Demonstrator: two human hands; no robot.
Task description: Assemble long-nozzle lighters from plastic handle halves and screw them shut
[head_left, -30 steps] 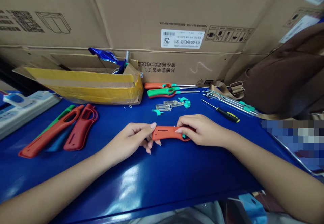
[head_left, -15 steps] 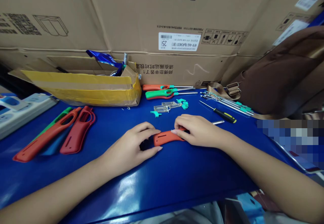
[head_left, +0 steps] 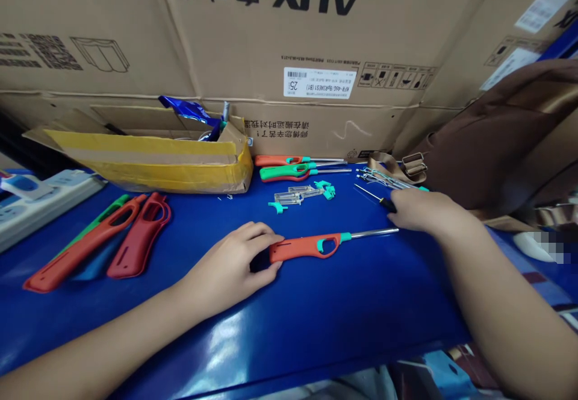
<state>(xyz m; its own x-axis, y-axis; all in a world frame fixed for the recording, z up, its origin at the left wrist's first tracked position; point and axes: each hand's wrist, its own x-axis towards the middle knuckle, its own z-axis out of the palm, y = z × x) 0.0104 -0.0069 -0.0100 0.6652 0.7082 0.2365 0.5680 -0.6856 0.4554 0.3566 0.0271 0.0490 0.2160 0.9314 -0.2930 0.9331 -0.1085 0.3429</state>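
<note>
Carton [head_left: 180,176] holding packet [head_left: 193,112], left fingers [head_left: 262,243] pinching lighter [head_left: 300,247], right fingers [head_left: 403,202] at screwdriver [head_left: 386,203], grip unclear

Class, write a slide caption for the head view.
Left hand holding an orange lighter, right hand partly covering a screwdriver on the blue table.

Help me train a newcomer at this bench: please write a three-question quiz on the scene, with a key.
1. Multiple choice: which part of the long orange plastic lighter is the person's left hand holding?
A) the trigger
B) the metal tube
C) the handle's blunt end

2. True or false: the person's right hand covers part of the black-handled, metal-shafted screwdriver.

3. Fill in the colour: the loose clear plastic pieces lie beside small ____ plastic parts.

Key: 1. C; 2. True; 3. turquoise.
</note>
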